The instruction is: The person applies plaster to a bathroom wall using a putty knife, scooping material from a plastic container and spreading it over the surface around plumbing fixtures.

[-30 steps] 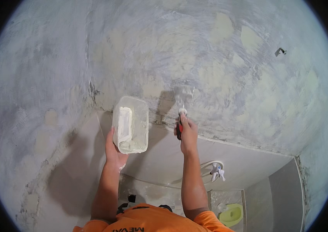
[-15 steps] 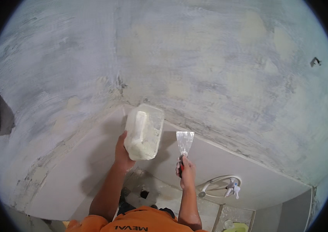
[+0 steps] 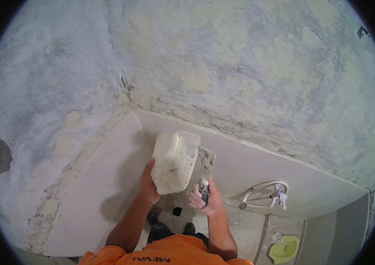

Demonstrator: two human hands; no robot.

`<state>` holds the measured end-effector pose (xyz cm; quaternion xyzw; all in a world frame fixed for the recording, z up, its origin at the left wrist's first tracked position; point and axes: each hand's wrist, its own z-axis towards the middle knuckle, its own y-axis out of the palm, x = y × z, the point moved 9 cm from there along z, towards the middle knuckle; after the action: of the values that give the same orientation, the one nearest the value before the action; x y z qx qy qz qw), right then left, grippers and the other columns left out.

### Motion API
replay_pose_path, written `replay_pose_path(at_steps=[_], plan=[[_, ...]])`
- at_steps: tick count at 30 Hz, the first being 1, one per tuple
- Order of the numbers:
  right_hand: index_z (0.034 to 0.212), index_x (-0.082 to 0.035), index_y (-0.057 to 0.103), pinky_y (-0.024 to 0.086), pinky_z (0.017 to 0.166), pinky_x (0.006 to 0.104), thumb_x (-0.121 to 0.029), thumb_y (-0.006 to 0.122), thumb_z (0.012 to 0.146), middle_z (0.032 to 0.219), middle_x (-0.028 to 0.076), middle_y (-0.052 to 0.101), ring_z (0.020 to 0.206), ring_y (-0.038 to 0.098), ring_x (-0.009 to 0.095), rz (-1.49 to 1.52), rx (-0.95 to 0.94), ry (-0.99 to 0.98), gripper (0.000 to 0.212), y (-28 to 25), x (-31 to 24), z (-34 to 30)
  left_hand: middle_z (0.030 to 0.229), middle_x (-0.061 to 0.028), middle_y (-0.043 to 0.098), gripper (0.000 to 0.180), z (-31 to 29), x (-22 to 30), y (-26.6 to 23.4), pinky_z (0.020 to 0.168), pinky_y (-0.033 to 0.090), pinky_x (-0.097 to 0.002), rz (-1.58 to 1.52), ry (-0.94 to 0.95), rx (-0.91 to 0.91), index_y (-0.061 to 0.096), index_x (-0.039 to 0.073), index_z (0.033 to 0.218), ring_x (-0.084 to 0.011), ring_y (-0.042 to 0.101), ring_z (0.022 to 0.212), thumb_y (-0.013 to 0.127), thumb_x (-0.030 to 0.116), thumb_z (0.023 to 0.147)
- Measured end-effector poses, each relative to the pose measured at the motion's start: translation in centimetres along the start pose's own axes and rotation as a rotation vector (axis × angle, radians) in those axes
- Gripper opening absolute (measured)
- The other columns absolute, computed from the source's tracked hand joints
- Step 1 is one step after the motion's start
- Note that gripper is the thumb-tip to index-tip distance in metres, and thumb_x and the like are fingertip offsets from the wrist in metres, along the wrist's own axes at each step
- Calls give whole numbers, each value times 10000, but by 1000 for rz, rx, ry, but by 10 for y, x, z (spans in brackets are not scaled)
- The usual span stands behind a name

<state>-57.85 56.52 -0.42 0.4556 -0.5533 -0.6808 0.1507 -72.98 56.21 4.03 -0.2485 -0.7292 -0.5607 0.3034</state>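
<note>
My left hand point(image 3: 148, 182) grips a translucent plastic tub point(image 3: 170, 165) from its left side. The tub is tilted and smeared with pale filler, and its inside is hardly visible now. Just right of it, my right hand point(image 3: 208, 198) is closed round the dark handle of a putty knife point(image 3: 207, 162). The knife's wide blade points up, stained with filler, its edge at or very near the tub's right rim; touching or apart I cannot tell. White filler coats several fingers of my right hand.
Ahead stand two patchy plastered walls point(image 3: 223, 66) meeting in a corner, above smooth white panels point(image 3: 249, 154). A white tap point(image 3: 278, 196) with a hose point(image 3: 251, 187) is at lower right. Below lie a yellow-green squat toilet point(image 3: 284, 249) and a dark floor opening point(image 3: 177, 211).
The putty knife has turned and come left, close to the tub. The tub has shifted slightly right and down and tilted so its inside shows less. My view has tipped lower.
</note>
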Motion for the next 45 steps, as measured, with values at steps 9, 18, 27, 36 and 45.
replay_pose_path(at_steps=[9,18,27,36,45], plan=[[667,-103,478,306,468,291,-744,279,978,472,6,378,429,346,147,-37,68,-101,740,-17,-6,-31,1328,-127,596,613,-13,-37,22,1041,482,-474,-30,-56,-65,452,60,1447,-292,603,1201,447,499,1020],[669,-92,495,332,471,286,-667,251,1027,467,14,400,419,375,149,-108,128,-183,720,-1,-12,-39,1398,-154,539,702,-21,-33,30,1074,452,-481,30,-43,-162,374,31,1496,-308,555,1265,438,539,1017],[670,-116,508,338,459,282,-635,358,1025,502,17,434,426,400,137,-194,273,-198,647,-1,-14,-29,1435,-173,504,752,-24,-22,8,1074,457,-463,133,-54,-234,341,9,1506,-307,538,1291,462,558,1007],[695,-122,511,350,466,269,-606,439,1016,531,8,459,437,422,121,-422,485,-266,585,-28,-31,-27,1382,-160,548,705,-22,-10,-4,1041,488,-448,154,-45,-197,375,45,1493,-287,563,1255,485,542,1005],[823,-76,572,365,494,253,-403,561,1030,612,-10,488,505,452,90,-580,645,-492,387,-23,-40,-40,1317,-77,596,585,-32,32,-8,992,521,-448,59,153,-255,456,97,1451,-252,615,1178,422,511,1039]])
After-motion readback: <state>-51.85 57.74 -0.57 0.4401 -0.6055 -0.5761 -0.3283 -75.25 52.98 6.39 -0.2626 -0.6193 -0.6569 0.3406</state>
